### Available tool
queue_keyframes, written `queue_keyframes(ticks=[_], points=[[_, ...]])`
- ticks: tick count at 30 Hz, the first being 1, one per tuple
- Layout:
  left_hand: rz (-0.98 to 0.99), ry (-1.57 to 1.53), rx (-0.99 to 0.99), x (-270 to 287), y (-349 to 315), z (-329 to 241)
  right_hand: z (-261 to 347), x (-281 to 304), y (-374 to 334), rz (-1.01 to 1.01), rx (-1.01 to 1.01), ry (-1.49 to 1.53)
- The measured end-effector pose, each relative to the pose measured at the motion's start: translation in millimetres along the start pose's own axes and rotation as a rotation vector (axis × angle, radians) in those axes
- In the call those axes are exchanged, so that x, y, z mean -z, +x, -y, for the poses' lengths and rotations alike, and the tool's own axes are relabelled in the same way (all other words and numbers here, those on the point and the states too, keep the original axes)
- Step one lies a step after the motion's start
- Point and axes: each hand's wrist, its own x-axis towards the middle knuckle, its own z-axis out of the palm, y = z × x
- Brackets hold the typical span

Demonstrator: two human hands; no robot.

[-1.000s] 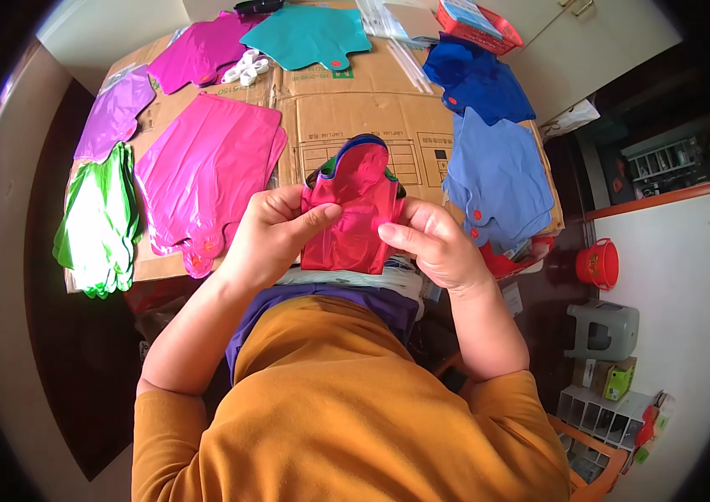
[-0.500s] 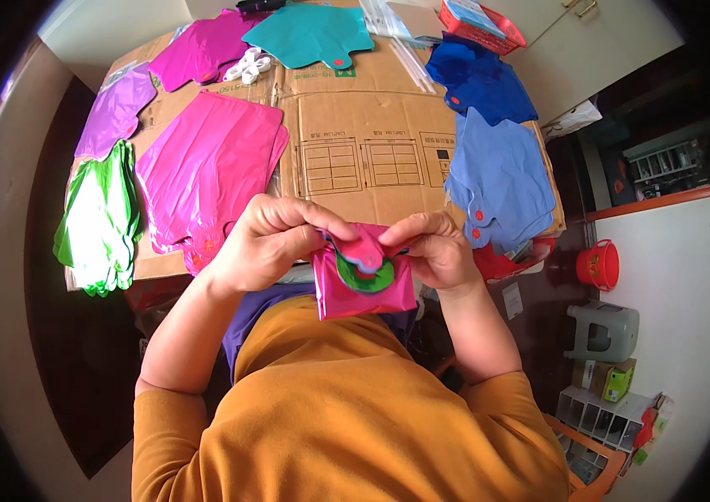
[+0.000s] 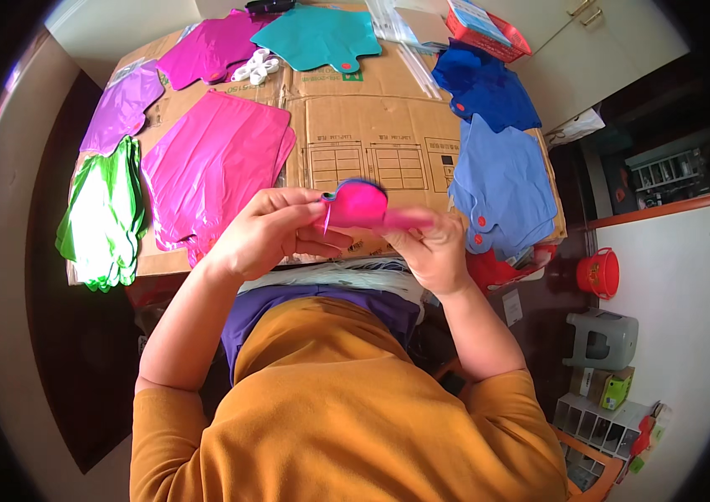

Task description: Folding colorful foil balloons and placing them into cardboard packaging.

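A folded stack of pink foil, which looks like uninflated foil balloons (image 3: 358,206), is held up between my two hands over the table's near edge. Dark blue and teal layers show along its upper rim. My left hand (image 3: 275,230) pinches the left end with thumb and forefinger; its other fingers extend below. My right hand (image 3: 432,251) grips the right end, where motion blurs the foil and fingertips. Nearest my left hand lies a pile of flat pink foil balloons (image 3: 217,171).
Cardboard (image 3: 355,117) covers the table. Around it lie green (image 3: 104,217), lilac (image 3: 125,107), magenta (image 3: 204,48), teal (image 3: 317,38), dark blue (image 3: 489,88) and light blue foil piles (image 3: 501,180). White ribbon rolls (image 3: 256,67), white sticks (image 3: 418,71) and a red basket (image 3: 489,33) sit at the back.
The pink stack has risen and turned: its hanging pink panel and the green ring with the tab no longer show. My right hand has shifted slightly down and blurred.
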Motion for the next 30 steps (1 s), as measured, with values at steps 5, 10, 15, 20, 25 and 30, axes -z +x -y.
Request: queue_keyframes(ticks=[5, 10, 15, 20, 25, 30], points=[[-0.236, 0.541, -0.118, -2, -2, 15, -4, -16, -3, -0.02, -0.491, 0.457], [-0.237, 0.385, -0.216, -8, 1, 14, 1, 0, 8, 0.15, -0.64, 0.647], [-0.175, 0.193, -0.258, -15, 9, 12, -4, 13, 17, 0.229, -0.703, 0.792], [-0.128, -0.038, -0.158, -15, 21, 11, -2, 20, 27, 0.15, -0.65, 0.692], [-0.082, 0.346, -0.234, 6, 42, 5, -14, 22, 33, 0.068, -0.52, 0.499], [-0.162, 1.0, -0.432, 10, 118, -50, -22, 70, 47, -0.094, -0.467, 0.208]])
